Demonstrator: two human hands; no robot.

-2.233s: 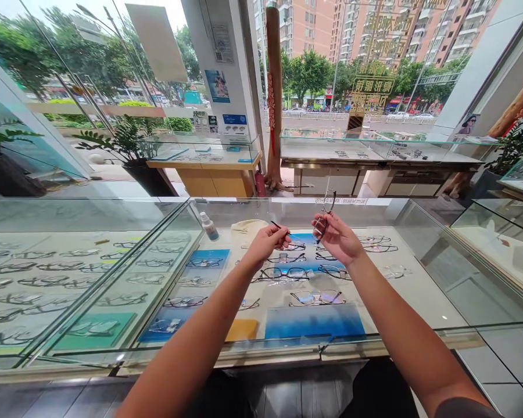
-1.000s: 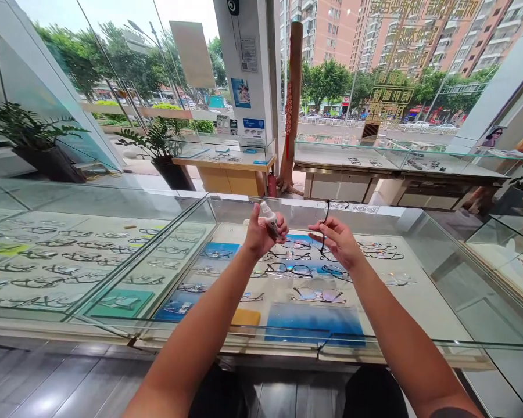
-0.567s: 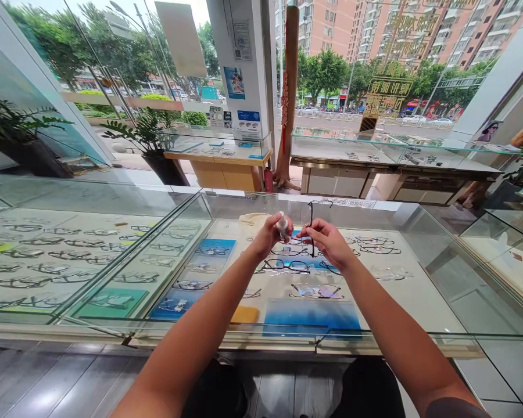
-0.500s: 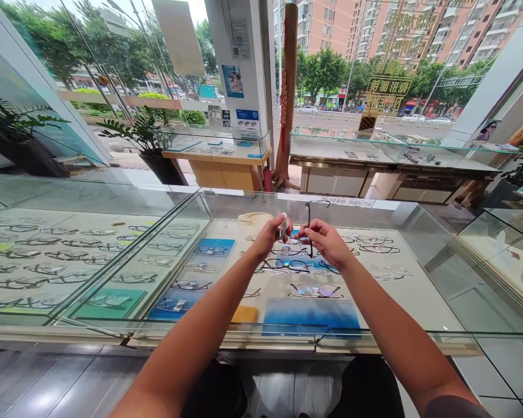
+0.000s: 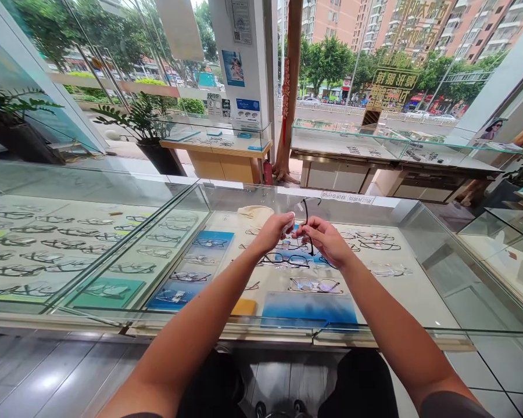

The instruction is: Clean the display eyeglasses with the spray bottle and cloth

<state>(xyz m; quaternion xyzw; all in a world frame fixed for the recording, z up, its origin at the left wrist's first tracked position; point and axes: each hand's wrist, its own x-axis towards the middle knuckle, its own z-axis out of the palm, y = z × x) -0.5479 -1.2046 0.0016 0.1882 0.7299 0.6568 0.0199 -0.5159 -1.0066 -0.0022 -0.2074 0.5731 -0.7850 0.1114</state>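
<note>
My left hand (image 5: pixel 272 232) is closed round a small white bottle (image 5: pixel 289 224), tipped toward the right hand. My right hand (image 5: pixel 326 239) pinches a pair of dark-framed glasses (image 5: pixel 305 210), held upright just above its fingers. Both hands meet over the glass top of a display case (image 5: pixel 422 302), close to its far edge. The bottle's tip is almost touching the glasses.
A beige cloth (image 5: pixel 255 212) lies on the glass beyond my left hand. Under the glass are several rows of spectacles (image 5: pixel 283 259) on blue and white mats. Another case of frames (image 5: pixel 47 244) adjoins on the left. More counters (image 5: pixel 375 154) and a potted plant (image 5: pixel 146 125) stand behind.
My left hand swapped a thin dark tool for the small white bottle from the counter and brought it to the glasses. Both hands have drawn together.
</note>
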